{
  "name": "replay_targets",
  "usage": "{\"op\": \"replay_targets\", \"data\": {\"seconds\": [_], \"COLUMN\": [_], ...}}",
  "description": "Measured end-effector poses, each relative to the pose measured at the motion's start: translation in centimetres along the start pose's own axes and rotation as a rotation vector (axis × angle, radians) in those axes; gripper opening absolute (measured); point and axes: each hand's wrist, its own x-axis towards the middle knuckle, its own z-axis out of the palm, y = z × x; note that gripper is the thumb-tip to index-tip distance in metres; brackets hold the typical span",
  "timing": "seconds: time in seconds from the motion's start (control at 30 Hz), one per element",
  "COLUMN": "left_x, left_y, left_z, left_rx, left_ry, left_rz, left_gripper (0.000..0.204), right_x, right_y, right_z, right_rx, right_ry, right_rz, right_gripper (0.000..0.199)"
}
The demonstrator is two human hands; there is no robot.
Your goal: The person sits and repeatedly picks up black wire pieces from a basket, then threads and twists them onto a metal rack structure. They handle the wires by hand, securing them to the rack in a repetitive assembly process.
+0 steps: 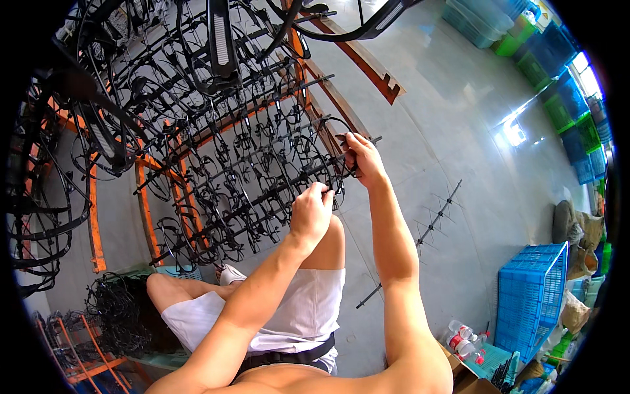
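Left hand [312,211] – fingers pinched closed on a black plastic ring [326,172] at the lower edge of the rack [216,151]. Right hand [363,157] – gripping the rack's black rod end [367,140]. A bare rod [420,240] lies on the floor [459,131].

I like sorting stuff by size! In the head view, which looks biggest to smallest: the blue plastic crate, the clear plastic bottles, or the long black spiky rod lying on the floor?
1. Blue plastic crate.
2. Long black spiky rod: longer but far thinner, so this ranking is unsure.
3. Clear plastic bottles, plainly smallest.
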Motion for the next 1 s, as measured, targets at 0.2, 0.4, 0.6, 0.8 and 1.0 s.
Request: {"op": "replay_targets", "data": {"seconds": [0.2, 0.4, 0.6, 0.8, 1.0], "left_x": [0.1, 0.3, 0.4, 0.4, 0.5], "left_y": [-0.1, -0.1, -0.2, -0.3, 0.3], "left_z": [0.2, 0.1, 0.0, 0.2, -0.2], "left_rx": [-0.018, -0.029, -0.026, -0.085, -0.141], "left_ry": [0.007, 0.011, 0.007, 0.024, -0.007], "left_rz": [-0.013, -0.006, -0.005, -0.022, -0.082], "left_gripper": [0.014, 0.014, 0.013, 0.013, 0.013], "right_x": [-0.8, -0.6, -0.5, -2.3, -6.3], "right_y": [-0.4, -0.4, -0.1, 0.3, 4.4], "right_z": [0.4, 0.8, 0.6, -0.7, -2.3], "right_rx": [0.119, 0.11, 0.117, 0.181, 0.37], "right_ry": [-0.001, 0.054, 0.008, -0.063, -0.143], "right_rz": [0.0, 0.0, 0.012, -0.053, -0.242], "right_gripper": [0.021, 0.021, 0.02, 0.024, 0.033]}}
